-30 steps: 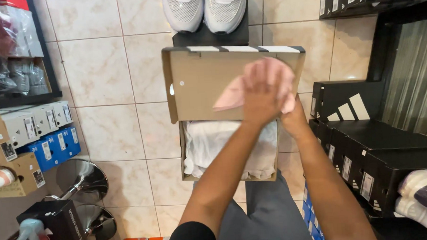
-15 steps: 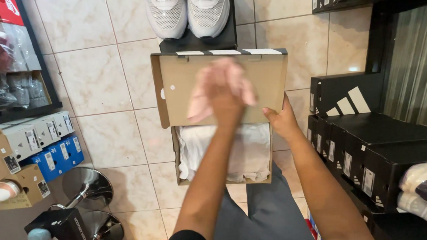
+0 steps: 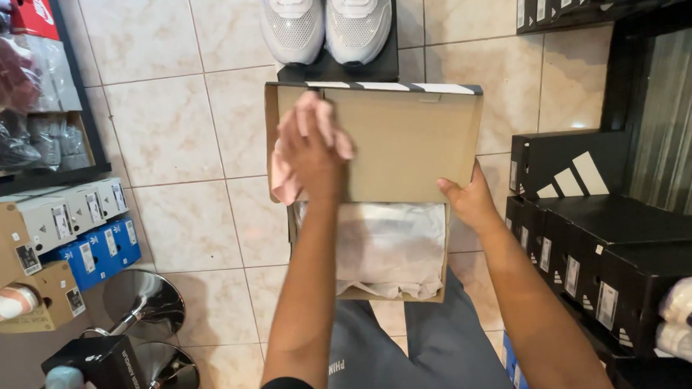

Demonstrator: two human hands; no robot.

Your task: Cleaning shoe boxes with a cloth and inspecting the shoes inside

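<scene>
1. Two hands are on one cardboard shoe box [image 3: 378,216], which rests on your lap with its hinged lid [image 3: 406,141] swung up and away from you, so the plain brown inside of the lid faces the camera.
2. Your left hand [image 3: 313,145] lies flat against the left part of that lid, its grip pressed together on a pale pink cloth [image 3: 283,178]; the open palm spreads the cloth over the cardboard, and a loose corner hangs below the hand, at the lid's left edge.
3. Your right hand [image 3: 467,201] is at the box's right side, where lid meets tray, its grip clamped on that edge; held there, it steadies the box and keeps the lid propped against the push of the other hand.
4. White tissue paper [image 3: 387,247] fills the tray of the box, crumpled and covering whatever lies beneath; you cannot tell from this view what is under it.
5. Beyond the lid's far edge, a pair of white sneakers [image 3: 327,20] stands toes toward you on a dark stand on the tiled floor [image 3: 172,132].
6. Right of the box, black shoe boxes [image 3: 597,246] are stacked close by; left of it, well apart, sit smaller brown, grey and blue boxes [image 3: 60,238].
</scene>
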